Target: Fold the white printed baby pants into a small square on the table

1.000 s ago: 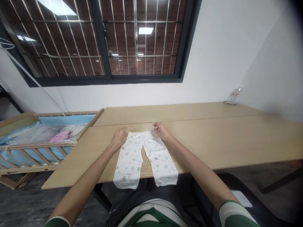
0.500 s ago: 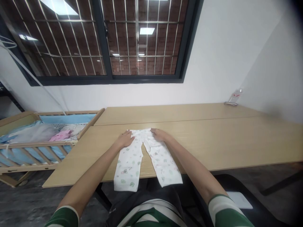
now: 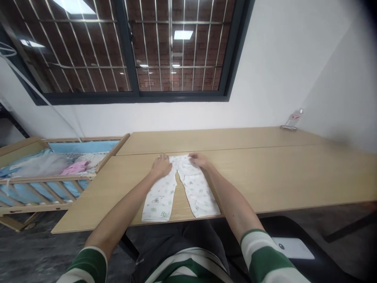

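A pair of small white baby pants (image 3: 202, 192) with a green and grey print lies spread on the wooden table, its waistband toward the wall and both legs toward me. My left hand (image 3: 161, 166) is over the left corner of the waistband, its fingers bent round the cloth. At the opposite corner, my right hand (image 3: 200, 160) pinches the waistband between thumb and fingers. The leg cuffs rest just inside the table's near edge, and bare table shows between the legs.
The table (image 3: 279, 173) runs far to the right, where a clear bottle-like object (image 3: 293, 119) stands by the wall. On the left is a wooden crib (image 3: 53, 179) with blue lining and a pink cloth (image 3: 75, 167). A white phone-like slab (image 3: 293, 248) lies on a black chair.
Both hands have moved the pants away from me, toward the wall. The cuffs, which hung over the near edge, now lie on the table. My left hand's fingers are more bent.
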Action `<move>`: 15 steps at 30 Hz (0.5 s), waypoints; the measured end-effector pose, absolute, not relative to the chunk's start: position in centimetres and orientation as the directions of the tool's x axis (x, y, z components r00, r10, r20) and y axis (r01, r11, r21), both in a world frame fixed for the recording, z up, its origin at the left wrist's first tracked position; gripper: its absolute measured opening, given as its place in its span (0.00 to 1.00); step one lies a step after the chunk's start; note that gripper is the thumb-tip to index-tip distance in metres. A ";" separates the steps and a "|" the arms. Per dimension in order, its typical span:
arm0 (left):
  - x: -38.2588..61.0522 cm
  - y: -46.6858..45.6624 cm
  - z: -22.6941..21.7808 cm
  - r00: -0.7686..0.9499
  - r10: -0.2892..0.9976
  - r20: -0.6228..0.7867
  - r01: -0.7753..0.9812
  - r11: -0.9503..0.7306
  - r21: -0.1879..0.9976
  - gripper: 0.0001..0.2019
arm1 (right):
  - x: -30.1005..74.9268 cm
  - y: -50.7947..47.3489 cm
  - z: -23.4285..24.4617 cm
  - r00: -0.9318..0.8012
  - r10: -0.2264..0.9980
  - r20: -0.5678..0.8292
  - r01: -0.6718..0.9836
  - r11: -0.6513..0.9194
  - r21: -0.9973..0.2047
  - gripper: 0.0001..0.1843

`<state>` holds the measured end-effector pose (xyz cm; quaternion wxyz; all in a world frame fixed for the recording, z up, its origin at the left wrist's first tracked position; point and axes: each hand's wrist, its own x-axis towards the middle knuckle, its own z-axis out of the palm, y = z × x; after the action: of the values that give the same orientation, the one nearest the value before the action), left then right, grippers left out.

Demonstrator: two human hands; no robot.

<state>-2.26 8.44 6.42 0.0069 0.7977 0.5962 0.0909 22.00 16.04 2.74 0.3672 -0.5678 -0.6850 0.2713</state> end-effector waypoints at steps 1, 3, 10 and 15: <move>-1.2 7.2 6.9 0.298 0.943 0.145 0.941 -0.316 0.119 0.23 | 22.1 16.2 2.7 -0.046 0.982 0.185 0.559 0.179 -0.810 0.15; 1.3 4.0 7.7 0.378 0.914 0.144 0.909 -0.396 0.126 0.22 | 22.3 16.5 2.6 0.019 0.988 0.155 0.524 0.122 -0.843 0.16; 8.1 -7.5 7.1 0.662 0.750 0.018 0.716 -0.639 0.279 0.24 | 22.2 17.4 2.5 0.051 0.998 0.047 0.488 0.016 -0.872 0.12; 10.2 -8.4 5.6 0.640 0.768 -0.006 0.732 -0.608 0.308 0.21 | 22.6 17.3 3.1 0.018 1.000 0.011 0.548 0.000 -0.836 0.13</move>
<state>10.19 -8.41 5.57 0.1423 0.8943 0.4195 0.0635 22.62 17.26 3.14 0.3426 -0.6259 -0.6184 0.3293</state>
